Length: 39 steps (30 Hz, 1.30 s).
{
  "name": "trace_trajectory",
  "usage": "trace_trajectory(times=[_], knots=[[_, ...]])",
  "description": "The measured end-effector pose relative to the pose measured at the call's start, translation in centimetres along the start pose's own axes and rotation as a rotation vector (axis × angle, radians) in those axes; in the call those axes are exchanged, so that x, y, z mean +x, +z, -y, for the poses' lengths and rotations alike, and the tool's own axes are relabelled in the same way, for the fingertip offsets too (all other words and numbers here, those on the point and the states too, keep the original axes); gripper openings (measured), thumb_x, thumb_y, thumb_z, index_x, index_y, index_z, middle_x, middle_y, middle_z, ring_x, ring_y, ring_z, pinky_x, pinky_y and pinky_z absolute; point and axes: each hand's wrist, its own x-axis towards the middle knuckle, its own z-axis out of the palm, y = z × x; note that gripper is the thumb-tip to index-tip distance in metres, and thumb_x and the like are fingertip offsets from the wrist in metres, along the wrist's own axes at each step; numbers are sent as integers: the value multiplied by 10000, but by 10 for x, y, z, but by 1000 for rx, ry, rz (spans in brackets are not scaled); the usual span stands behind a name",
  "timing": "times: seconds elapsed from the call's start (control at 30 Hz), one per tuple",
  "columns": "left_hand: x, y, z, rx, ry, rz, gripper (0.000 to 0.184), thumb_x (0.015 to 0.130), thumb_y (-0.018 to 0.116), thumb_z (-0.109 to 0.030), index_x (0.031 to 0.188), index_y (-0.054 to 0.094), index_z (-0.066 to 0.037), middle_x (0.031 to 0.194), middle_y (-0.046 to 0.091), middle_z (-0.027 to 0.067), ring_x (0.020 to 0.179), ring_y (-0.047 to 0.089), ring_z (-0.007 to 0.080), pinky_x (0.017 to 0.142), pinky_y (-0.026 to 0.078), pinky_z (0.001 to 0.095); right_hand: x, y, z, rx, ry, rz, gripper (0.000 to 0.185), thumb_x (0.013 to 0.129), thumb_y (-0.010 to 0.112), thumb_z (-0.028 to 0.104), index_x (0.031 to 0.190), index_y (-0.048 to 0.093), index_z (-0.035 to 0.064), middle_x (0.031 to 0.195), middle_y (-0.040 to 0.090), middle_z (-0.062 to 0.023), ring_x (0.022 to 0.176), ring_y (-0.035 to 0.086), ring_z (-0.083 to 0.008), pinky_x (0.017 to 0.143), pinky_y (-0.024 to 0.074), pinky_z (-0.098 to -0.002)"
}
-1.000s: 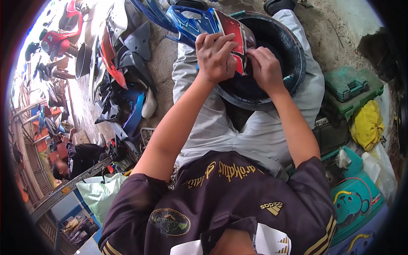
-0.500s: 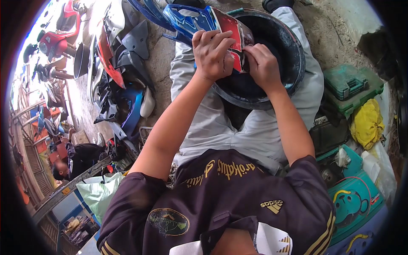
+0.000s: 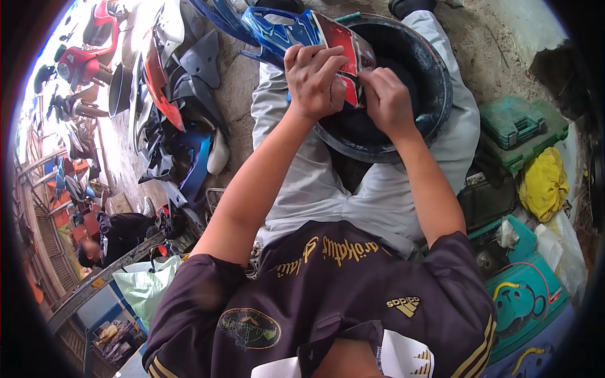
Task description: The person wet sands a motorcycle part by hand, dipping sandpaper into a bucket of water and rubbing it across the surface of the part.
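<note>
At the left rim of the black tub (image 3: 436,82), the panel (image 3: 285,36) is blue with white streaks and red with whitish edging. Right of the tub: a green case (image 3: 513,123), a yellow bundle (image 3: 545,183); left, an orange-red fairing (image 3: 161,94).

One panel (image 3: 340,39) over the left side of the tub (image 3: 435,69); loose parts (image 3: 201,62) farther left; a case (image 3: 510,118) atop a box (image 3: 554,131), right.

Gripping a blue-and-red panel (image 3: 283,31) with the left hand (image 3: 314,82), bunching the right hand (image 3: 387,101) at the panel's red end, sitting with a black tub (image 3: 435,75) between grey-trousered legs (image 3: 463,120), near a green case (image 3: 512,123), yellow bundle (image 3: 545,183).
</note>
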Motion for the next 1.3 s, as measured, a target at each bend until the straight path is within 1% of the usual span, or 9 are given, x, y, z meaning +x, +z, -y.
trace_trajectory(times=[0.1,0.17,0.27,0.57,0.63,0.87,1.03,1.17,1.3], knots=[[1,0,0,5,3,2,344,765,588,-254,1015,771,-106,1150,812,50,1090,682,271,1081,398,459,1,-5,21,11,-26,41,131,956,699,-25,1076,745,0,943,715,-176,872,684,-394,775,553,-468],[1,0,1,9,6,13,358,772,587,-261,1037,770,-105,1148,812,53,1083,684,273,1078,399,459,6,-3,0,14,10,6,148,935,701,2,1079,731,20,949,694,-165,893,670,-392,790,554,-489],[1,0,2,-4,15,9,390,783,588,-273,1082,765,-96,1146,812,64,1072,687,279,1078,399,460,6,-3,5,11,10,21,162,926,690,16,1083,728,34,943,680,-162,907,664,-393,797,552,-504],[0,2,2,-24,-12,-36,477,776,610,-273,1183,758,-71,1032,773,124,1060,684,305,1060,410,478,6,-2,7,47,-3,13,121,961,636,25,1047,722,24,922,677,-167,886,667,-401,782,547,-507],[1,2,1,-27,-12,-30,482,769,614,-264,1186,756,-68,1042,765,131,1047,682,307,1058,412,477,5,-1,-1,-5,14,-33,114,956,637,11,1038,713,32,912,669,-168,881,662,-404,779,542,-507],[1,3,3,-50,-16,-44,482,772,606,-255,1190,754,-66,1061,757,138,1022,682,313,1051,418,477,-3,-4,15,21,15,6,137,916,666,-25,1035,701,36,900,658,-160,867,654,-395,771,538,-504],[2,1,2,-46,-6,-49,474,781,607,-252,1190,753,-62,1062,760,132,1025,684,310,1052,417,473,-3,-4,29,37,-23,7,135,942,702,-44,1063,735,6,902,697,-156,844,682,-381,754,551,-465],[0,2,2,-40,-19,-43,471,782,612,-256,1189,754,-64,1063,763,127,1027,686,310,1055,417,475,-2,-1,3,-3,43,-48,189,899,739,-53,1080,743,1,893,685,-163,843,681,-383,753,556,-471],[0,3,4,-50,-14,-49,478,773,617,-247,1193,751,-64,1070,761,127,1029,684,311,1060,417,477,-9,-3,29,21,1,43,159,944,672,-5,1091,723,24,920,672,-156,900,671,-382,772,555,-486]])
